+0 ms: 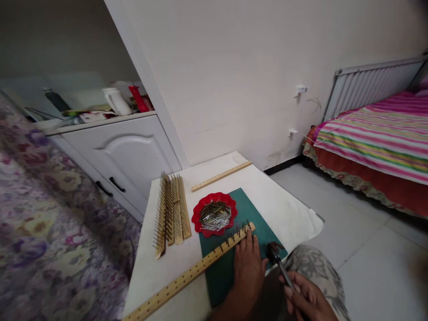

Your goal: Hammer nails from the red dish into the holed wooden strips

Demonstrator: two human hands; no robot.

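My left hand point(248, 264) lies flat, fingers together, on a green mat point(234, 249), its fingertips against a long wooden strip point(187, 275) with a row of holes. Several nails stand in the strip's far end. My right hand point(306, 298) is closed on the handle of a small dark hammer point(277, 258), whose head hovers over the mat's near right corner. A red dish point(214, 215) full of thin metal nails sits on the mat behind the strip.
A stack of wooden strips bristling with nails point(171, 214) lies left of the dish on the white table point(287, 209). A bare strip point(220, 176) lies at the back. A white cabinet point(123, 156), floral fabric point(40, 223) and a striped bed point(377, 138) surround the table.
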